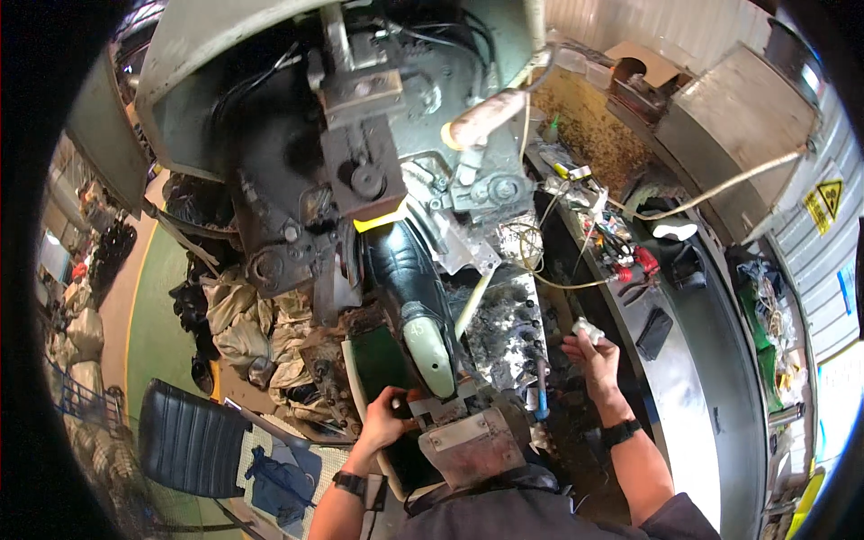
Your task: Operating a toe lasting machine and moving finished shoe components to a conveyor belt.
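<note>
A black leather shoe upper (396,256) is stretched on a pale green shoe last (430,351), clamped heel-end toward me in the machine (362,171). At the near end of the last, my left hand (387,418) is closed beside the metal support, its fingers curled round something I cannot make out. My right hand (594,360) is raised to the right of the machine, apart from the shoe. Between its fingertips is a small white crumpled wad (587,329), possibly cloth or paper. A yellow pad (380,219) presses near the toe end.
Right of me runs a metal bench (670,396) with red-handled pliers (641,268), a black pouch (655,333) and loose small parts. A black chair (191,439) stands at the left, near cloth bundles (238,319). A metal plate (472,445) sits close in front of me.
</note>
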A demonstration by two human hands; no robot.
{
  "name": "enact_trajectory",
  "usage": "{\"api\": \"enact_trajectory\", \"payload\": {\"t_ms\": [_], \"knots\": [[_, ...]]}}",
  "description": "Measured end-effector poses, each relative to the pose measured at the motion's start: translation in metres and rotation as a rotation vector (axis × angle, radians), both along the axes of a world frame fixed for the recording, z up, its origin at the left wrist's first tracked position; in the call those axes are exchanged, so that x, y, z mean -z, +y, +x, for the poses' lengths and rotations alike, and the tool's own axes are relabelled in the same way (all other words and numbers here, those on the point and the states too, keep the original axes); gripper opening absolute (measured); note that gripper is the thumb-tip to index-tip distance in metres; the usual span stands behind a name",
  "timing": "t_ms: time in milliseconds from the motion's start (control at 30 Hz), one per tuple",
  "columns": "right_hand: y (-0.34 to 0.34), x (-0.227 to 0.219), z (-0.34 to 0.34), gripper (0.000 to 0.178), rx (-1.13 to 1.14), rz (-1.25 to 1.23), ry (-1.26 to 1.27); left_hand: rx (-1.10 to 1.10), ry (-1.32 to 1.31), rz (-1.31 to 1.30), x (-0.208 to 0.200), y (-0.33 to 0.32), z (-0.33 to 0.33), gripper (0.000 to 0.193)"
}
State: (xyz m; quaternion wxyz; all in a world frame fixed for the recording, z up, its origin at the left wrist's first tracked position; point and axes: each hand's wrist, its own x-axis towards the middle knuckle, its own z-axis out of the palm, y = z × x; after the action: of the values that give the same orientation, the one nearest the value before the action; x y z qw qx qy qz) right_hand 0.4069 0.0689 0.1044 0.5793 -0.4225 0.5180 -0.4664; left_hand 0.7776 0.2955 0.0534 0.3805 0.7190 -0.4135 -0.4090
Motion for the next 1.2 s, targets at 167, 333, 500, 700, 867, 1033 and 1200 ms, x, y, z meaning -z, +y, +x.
{"api": "enact_trajectory", "payload": {"t_ms": [167,333,500,700,867,1033,1200], "knots": [[0.034,-0.055,0.028,0.031,-0.103,-0.19,0.125,-0.145,-0.314,-0.049,-0.08,0.059,-0.009,0.063],[0.121,-0.121,0.016,0.045,-0.445,-0.468,0.245,-0.274,-0.225,-0.326,-0.192,0.08,0.029,0.058],[0.169,-0.146,0.065,0.07,-0.396,-1.475,0.112,-0.371,-0.164,-0.544,-0.235,0.037,-0.002,0.059],[0.181,-0.152,0.02,0.067,-0.21,-1.639,-0.084,-0.332,0.206,-0.562,-0.242,-0.02,-0.1,0.061],[0.205,-0.136,-0.112,0.07,-0.115,-1.166,0.119,-0.173,0.606,-0.267,-0.208,-0.071,-0.221,0.064],[0.231,-0.095,-0.282,0.072,0.465,-0.163,0.017,0.145,0.692,0.177,-0.137,-0.112,-0.368,0.056],[0.297,-0.021,-0.493,0.053,1.382,0.115,0.123,0.531,0.436,0.247,-0.081,-0.128,-0.461,0.041]]}}
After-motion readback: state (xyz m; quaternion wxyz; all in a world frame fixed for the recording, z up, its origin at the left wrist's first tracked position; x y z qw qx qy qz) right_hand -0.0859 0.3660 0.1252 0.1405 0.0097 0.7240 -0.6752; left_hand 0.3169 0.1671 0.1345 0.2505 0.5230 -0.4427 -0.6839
